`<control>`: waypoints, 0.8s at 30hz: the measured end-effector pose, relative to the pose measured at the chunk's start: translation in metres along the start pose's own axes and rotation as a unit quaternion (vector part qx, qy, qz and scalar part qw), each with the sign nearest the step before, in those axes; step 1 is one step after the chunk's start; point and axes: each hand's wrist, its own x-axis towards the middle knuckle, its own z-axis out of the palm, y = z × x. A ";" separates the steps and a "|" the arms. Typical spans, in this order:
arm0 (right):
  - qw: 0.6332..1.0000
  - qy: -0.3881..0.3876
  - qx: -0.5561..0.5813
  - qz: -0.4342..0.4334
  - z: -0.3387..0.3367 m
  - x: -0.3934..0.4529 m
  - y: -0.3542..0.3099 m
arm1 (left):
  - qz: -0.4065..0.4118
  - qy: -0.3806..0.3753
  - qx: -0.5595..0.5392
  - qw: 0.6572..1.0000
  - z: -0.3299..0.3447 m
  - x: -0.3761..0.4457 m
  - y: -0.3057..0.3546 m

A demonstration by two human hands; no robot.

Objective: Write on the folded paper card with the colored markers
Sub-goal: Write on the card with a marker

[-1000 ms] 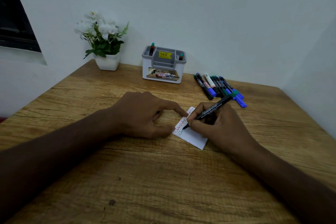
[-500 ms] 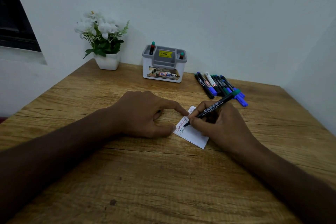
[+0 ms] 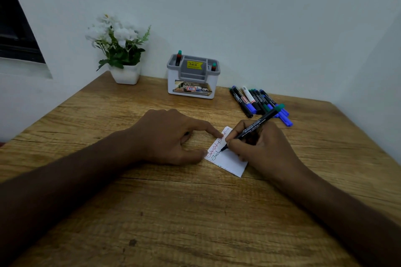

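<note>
A small white folded card (image 3: 230,163) lies on the wooden table (image 3: 173,212), with a red handwritten line along its left edge and a shorter green line beside it. My right hand (image 3: 260,149) grips a black marker with a green end cap (image 3: 255,128); its tip touches the card at the end of the green line. My left hand (image 3: 171,136) rests on the table, with index finger and thumb pressing the card's left edge. Part of the card is hidden under my right hand.
Several capped markers (image 3: 258,102), blue, green and black, lie in a row at the back right. A grey and white holder (image 3: 193,77) with two markers stands by the wall. A white pot of flowers (image 3: 121,50) sits at the back left.
The marker tip has moved up the card, away from me, and the green line of writing has grown longer. My left hand has stayed in place on the card's edge.
</note>
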 end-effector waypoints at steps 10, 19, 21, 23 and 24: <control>0.998 -0.024 0.026 -0.045 -0.012 0.005 0.001 | 0.002 -0.007 0.006 1.000 -0.002 0.000 0.002; 0.997 -0.047 -0.005 -0.057 -0.010 0.008 0.007 | 0.000 -0.009 0.004 1.000 -0.002 0.000 0.002; 0.998 -0.036 -0.008 -0.053 -0.009 0.008 0.006 | -0.001 -0.012 0.001 1.000 -0.003 0.000 0.003; 0.998 -0.033 -0.008 -0.056 -0.009 0.008 0.006 | -0.001 -0.010 -0.002 1.000 -0.003 0.000 0.003; 0.998 -0.036 -0.006 -0.056 -0.010 0.008 0.006 | -0.001 -0.011 -0.003 1.000 -0.003 -0.001 0.003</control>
